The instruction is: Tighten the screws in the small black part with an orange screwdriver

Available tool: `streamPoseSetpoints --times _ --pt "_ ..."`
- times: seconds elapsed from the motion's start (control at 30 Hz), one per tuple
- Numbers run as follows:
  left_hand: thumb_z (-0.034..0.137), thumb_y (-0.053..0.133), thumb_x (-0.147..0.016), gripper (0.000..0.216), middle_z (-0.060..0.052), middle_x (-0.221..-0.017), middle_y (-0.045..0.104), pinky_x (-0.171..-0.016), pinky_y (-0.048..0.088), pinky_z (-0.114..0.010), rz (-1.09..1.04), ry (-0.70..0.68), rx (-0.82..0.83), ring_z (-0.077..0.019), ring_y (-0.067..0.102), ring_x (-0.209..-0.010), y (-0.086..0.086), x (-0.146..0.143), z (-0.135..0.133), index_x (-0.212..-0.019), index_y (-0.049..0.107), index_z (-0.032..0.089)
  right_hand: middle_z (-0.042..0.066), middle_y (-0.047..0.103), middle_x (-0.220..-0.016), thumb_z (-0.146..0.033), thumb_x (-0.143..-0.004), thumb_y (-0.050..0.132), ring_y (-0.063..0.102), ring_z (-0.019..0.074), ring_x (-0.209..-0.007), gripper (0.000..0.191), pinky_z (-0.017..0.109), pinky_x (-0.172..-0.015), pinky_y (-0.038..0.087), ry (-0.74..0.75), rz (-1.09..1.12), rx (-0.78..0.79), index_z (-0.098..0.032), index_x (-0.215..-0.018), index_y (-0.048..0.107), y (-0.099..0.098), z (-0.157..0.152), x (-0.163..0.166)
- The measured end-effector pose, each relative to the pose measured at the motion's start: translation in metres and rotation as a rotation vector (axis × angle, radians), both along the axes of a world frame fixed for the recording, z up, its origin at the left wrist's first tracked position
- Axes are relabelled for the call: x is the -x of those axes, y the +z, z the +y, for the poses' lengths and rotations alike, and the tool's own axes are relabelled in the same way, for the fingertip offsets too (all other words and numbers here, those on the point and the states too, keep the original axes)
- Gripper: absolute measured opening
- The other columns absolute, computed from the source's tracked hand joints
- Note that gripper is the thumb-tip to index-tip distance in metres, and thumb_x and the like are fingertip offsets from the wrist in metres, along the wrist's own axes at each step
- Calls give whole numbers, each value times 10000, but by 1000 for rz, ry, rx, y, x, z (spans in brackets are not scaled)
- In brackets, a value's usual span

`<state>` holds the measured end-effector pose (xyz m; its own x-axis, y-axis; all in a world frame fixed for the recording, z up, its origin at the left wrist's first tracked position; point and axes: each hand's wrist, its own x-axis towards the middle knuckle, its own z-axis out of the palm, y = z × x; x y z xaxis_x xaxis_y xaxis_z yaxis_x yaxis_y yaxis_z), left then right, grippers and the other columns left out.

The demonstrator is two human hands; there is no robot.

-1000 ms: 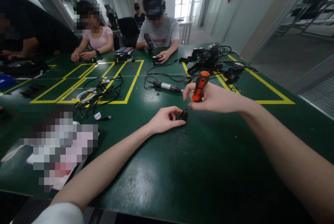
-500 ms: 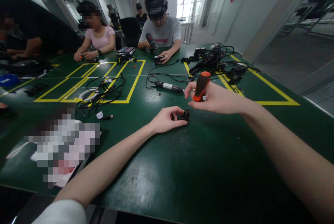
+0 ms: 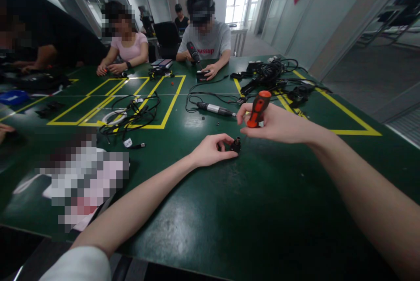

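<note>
Between the thumb and fingers of my left hand (image 3: 213, 150) sits a small black part (image 3: 235, 144) with a short metallic stub on top, held at the green table (image 3: 197, 198). My right hand (image 3: 272, 123) grips a screwdriver (image 3: 260, 107) by its orange and black handle, which leans with its butt end up. The screwdriver's shaft and tip are hidden by the fingers. My right hand hovers just right of and beyond the black part, apart from it. A black and silver pen-shaped electric tool (image 3: 215, 109) lies on the table beyond both hands.
Tangled black cables (image 3: 131, 115) lie left, a larger cable heap (image 3: 269, 75) at the back right. Yellow tape (image 3: 172, 102) marks the table. A blurred pale item (image 3: 95, 185) lies near my left forearm. Across the table a co-worker (image 3: 206, 40) holds a power drill (image 3: 193, 52).
The screwdriver handle has tilted slightly to the right in my right hand. My left hand still holds the black part. The whole view has shifted a little.
</note>
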<state>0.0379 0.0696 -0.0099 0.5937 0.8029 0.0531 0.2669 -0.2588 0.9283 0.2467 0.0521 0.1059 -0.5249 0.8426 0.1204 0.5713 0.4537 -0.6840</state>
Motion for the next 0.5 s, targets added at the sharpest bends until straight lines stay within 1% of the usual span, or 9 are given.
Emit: streamPoseSetpoints --times 0.1,0.17,0.3,0.43,0.5 --pt "362 827 -760 379 38 -747 641 -625 391 -223 13 8 -3 -83 496 -613 0 0 0 -1071 737 165 -6 568 -794 -268 -728 636 498 155 -655 200 297 -628 404 22 -8 14 -193 -910 595 1 -1 0" --pt "366 824 -762 382 43 -733 632 -622 387 -222 16 8 -5 -81 486 -603 0 0 0 -1074 735 163 -23 542 -746 -291 -753 637 474 147 -638 153 294 -620 389 18 3 16 -202 -859 573 0 -2 1" --pt "373 821 -762 392 43 -739 634 -627 393 -227 13 0 -7 -84 484 -604 -1 1 0 -1082 733 165 -44 512 -680 -333 -791 662 451 136 -609 172 291 -611 366 -24 21 27 -207 -827 550 0 -4 4" --pt "378 819 -763 391 37 -756 640 -638 399 -232 13 -5 -21 -93 500 -626 -1 1 1 -1085 737 171 -28 532 -719 -267 -772 657 471 142 -624 144 286 -607 369 -31 29 -2 -198 -857 563 2 -4 3" --pt "373 819 -764 383 37 -761 640 -642 398 -230 2 -6 -34 -94 505 -635 -1 1 1 -1078 737 170 -13 554 -768 -233 -749 652 494 150 -655 172 285 -617 387 -7 34 15 -191 -892 566 3 -4 1"
